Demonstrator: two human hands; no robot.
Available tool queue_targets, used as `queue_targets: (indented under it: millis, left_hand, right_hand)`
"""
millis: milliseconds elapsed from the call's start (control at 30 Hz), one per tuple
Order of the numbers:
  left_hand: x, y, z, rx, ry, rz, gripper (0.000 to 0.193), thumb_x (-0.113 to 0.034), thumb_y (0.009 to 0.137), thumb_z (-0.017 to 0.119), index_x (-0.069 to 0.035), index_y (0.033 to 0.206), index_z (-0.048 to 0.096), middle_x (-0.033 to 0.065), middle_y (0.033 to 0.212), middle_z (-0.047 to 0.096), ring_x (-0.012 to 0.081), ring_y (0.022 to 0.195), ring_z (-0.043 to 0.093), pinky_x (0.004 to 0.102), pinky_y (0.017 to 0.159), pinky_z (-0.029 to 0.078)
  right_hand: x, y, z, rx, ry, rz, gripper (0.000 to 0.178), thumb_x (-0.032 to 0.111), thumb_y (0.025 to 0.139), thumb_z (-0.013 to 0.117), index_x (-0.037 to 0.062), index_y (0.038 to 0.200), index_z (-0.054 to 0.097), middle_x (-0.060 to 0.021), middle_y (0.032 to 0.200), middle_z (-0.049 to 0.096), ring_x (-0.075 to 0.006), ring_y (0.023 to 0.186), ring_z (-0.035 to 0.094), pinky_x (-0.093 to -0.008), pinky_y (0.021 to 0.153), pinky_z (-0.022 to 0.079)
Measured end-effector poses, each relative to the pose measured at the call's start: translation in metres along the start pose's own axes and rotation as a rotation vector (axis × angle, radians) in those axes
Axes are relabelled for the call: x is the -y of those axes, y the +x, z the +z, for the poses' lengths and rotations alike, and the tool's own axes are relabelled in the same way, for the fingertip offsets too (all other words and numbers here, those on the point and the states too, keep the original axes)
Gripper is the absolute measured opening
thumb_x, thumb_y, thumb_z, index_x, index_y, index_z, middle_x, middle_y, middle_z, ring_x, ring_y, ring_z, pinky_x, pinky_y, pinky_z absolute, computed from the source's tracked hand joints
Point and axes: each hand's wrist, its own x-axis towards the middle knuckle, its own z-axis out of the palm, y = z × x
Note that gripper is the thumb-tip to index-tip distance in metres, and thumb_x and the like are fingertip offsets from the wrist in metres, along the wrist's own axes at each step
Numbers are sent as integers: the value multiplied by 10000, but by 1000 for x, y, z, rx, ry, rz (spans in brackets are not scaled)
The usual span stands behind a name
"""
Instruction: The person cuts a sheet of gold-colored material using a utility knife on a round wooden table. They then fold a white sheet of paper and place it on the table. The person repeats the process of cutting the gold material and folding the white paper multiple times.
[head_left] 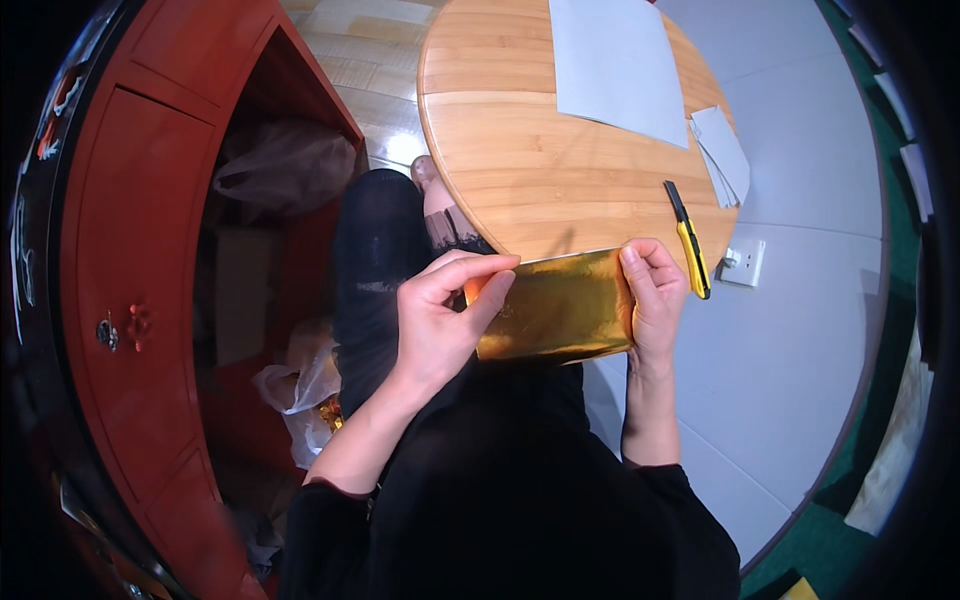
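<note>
A shiny gold foil sheet (560, 310) is stretched between my two hands, over my lap and against the near edge of the round wooden table (500, 150). My left hand (445, 310) pinches its upper left corner between thumb and forefinger. At the upper right corner, my right hand (655, 290) grips the sheet with the thumb on its face and the fingers behind. A thin white edge shows along the sheet's top. Just right of my right hand lies a yellow and black utility knife (690, 245) at the table's edge.
On the table's far side lies a large white paper sheet (620, 75), with smaller white papers (720, 155) right of it. A wall socket with a plug (742, 263) sits beyond the right edge. At left stands a red cabinet (140, 270), with a plastic bag (305, 390) beside my leg.
</note>
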Motion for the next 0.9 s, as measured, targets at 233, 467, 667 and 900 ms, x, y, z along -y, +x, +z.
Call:
queue_targets:
  millis: [233, 467, 667, 900]
  left_hand:
    - [11, 12, 7, 18, -38, -48, 223, 64, 936, 726, 10, 1152, 745, 12, 933, 708, 39, 773, 611, 178, 698, 480]
    - [9, 26, 24, 60, -94, -137, 251, 59, 918, 760, 29, 1163, 713, 12, 911, 721, 26, 759, 624, 161, 652, 480]
    - [4, 37, 39, 88, -15, -160, 146, 35, 901, 792, 26, 1040, 748, -27, 831, 685, -2, 680, 543, 163, 599, 423]
    - [12, 93, 57, 149, 327, -17, 86, -6, 900, 797, 18, 972, 758, -2, 797, 716, 39, 691, 617, 194, 630, 497]
  right_hand:
    - [-9, 4, -10, -47, -60, -107, 51, 49, 998, 699, 6, 1005, 675, 13, 846, 655, -32, 740, 565, -177, 677, 436]
    - [-9, 9, -25, -107, -47, -144, 52, 28, 988, 705, -9, 1010, 676, -3, 846, 669, -39, 733, 584, -181, 670, 452]
    - [-11, 15, -40, -151, -19, -99, 37, 19, 986, 696, -6, 1007, 678, -1, 851, 673, -34, 738, 592, -180, 666, 456]
    - [-13, 62, -65, -89, -183, -90, 64, 41, 963, 718, -5, 970, 675, 40, 813, 636, -14, 719, 558, -185, 639, 435]
